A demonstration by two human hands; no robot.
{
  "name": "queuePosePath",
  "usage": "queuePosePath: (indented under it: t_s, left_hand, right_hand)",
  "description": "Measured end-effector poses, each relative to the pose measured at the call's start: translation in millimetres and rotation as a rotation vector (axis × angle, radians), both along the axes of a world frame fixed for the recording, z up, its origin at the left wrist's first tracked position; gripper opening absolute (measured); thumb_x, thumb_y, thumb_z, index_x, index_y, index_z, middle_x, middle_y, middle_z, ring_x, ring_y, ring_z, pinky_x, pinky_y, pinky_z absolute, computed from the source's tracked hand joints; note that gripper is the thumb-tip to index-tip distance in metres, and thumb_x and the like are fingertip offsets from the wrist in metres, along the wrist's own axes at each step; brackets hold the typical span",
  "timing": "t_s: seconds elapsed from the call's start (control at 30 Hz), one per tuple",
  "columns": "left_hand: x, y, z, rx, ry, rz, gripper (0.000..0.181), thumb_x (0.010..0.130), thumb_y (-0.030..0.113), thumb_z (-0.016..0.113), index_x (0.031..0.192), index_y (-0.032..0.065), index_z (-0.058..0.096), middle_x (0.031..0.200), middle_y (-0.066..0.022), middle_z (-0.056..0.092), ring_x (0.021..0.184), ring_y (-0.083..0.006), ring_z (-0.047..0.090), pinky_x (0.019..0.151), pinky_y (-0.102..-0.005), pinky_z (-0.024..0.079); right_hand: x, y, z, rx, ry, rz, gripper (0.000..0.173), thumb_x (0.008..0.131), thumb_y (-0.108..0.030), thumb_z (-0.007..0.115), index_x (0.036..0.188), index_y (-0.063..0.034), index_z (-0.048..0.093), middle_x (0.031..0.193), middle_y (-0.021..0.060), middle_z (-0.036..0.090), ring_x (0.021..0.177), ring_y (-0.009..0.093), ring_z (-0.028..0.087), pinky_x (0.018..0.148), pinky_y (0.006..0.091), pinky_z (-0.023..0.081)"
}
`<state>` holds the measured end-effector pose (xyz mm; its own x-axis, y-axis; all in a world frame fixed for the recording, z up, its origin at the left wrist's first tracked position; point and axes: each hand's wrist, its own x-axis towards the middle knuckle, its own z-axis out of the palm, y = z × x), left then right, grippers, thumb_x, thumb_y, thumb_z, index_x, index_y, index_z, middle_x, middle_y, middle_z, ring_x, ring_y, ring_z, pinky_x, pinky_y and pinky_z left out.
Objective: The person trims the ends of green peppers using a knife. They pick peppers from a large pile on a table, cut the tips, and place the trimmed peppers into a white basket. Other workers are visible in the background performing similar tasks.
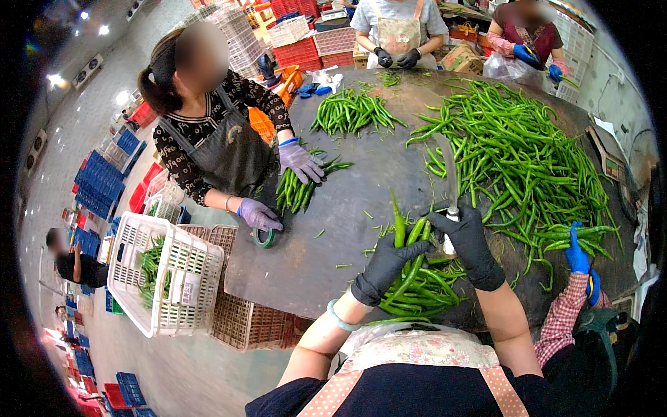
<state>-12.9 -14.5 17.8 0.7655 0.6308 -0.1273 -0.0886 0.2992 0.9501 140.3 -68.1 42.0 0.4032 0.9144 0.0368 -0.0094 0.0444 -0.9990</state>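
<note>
My left hand [388,266], in a black glove, is closed around a few long green chili peppers [417,247] whose ends stick up past the fingers. A knife [449,161] with a curved blade and a pale handle is in my right hand [466,242], also black-gloved; the blade points away from me, towards the far side. Beneath and beside my left hand, a loose bundle of green peppers [422,297] lies at the table's near edge. Cut stem bits are scattered around both hands. A large heap of green peppers [526,151] covers the right side of the dark table [365,182].
At the left, a co-worker's gloved hands [299,160] touch a pepper bundle and a green tape roll [264,238]. Another pepper pile [354,112] lies farther back. A blue-gloved hand [577,253] holds peppers at right. Two people stand opposite. A white crate [193,281] stands left.
</note>
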Motion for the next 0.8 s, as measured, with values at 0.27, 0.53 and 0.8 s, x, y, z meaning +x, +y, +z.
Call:
queuePosePath:
  t_s: [0.27, 0.53, 0.8]
  left_hand:
    - [3, -9, -4, 0.048, 0.067, 0.186, 0.032, 0.083, 0.012, 0.057, 0.112, 0.0002, 0.053, 0.091, -0.0063, 0.061, 0.076, -0.0122, 0.058, 0.064, -0.0244, 0.048]
    - [7, -13, -9, 0.034, 0.062, 0.26, 0.029, 0.083, 0.006, 0.054, 0.111, -0.0022, 0.052, 0.087, -0.0088, 0.062, 0.071, -0.0147, 0.059, 0.062, -0.0251, 0.05]
    - [14, -19, 1, 0.045, 0.074, 0.251, 0.022, 0.082, 0.005, 0.056, 0.102, -0.003, 0.055, 0.086, -0.0089, 0.062, 0.069, -0.015, 0.059, 0.06, -0.0252, 0.05]
  right_hand:
    - [9, 0, -17, -0.017, -0.028, 0.046, 0.019, 0.075, -0.015, 0.065, 0.088, -0.0018, 0.063, 0.071, 0.0018, 0.061, 0.061, 0.009, 0.056, 0.054, 0.0247, 0.045]
    - [22, -32, -10, 0.066, -0.885, -0.107, 0.02, 0.073, -0.01, 0.064, 0.091, -0.0043, 0.06, 0.075, 0.0113, 0.057, 0.065, 0.025, 0.058, 0.058, 0.0334, 0.045]
    - [19, -30, -8, 0.016, -1.122, 0.006, 0.032, 0.068, -0.012, 0.063, 0.099, -0.0068, 0.059, 0.077, 0.0116, 0.056, 0.067, 0.03, 0.058, 0.056, 0.0387, 0.045]
